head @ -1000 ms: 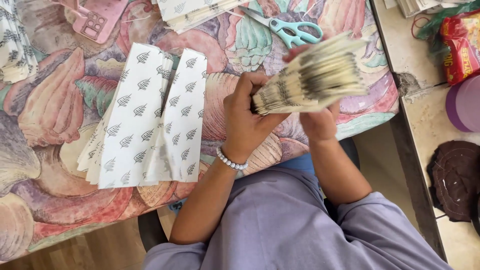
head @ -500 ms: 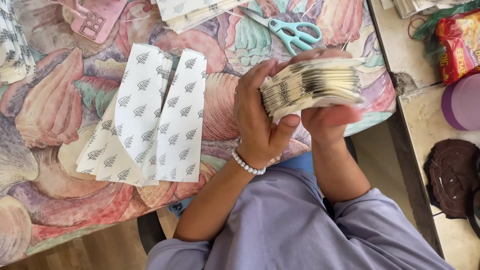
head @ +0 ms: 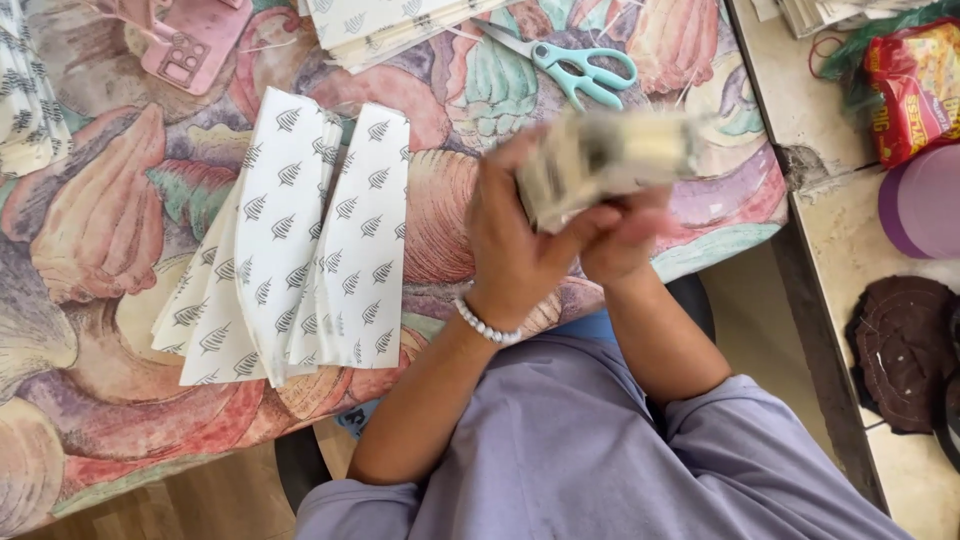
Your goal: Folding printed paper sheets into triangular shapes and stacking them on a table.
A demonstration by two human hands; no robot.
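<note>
Grip: both hands are closed on a thick stack of folded papers (head: 610,160), the left hand (head: 515,240) wrapped around its near side, the right hand (head: 625,245) under its lower edge.
Stack: held in the air above the table edge, motion-blurred.
Change: half a second ago it lay flatter and sharper; now it has tipped and swung left (probably being squared up).
Table: shell-patterned cloth (head: 100,230) beneath.
Nearby: leaf-printed paper bags (head: 300,240) fanned to the left; teal scissors (head: 585,70) just beyond.
</note>
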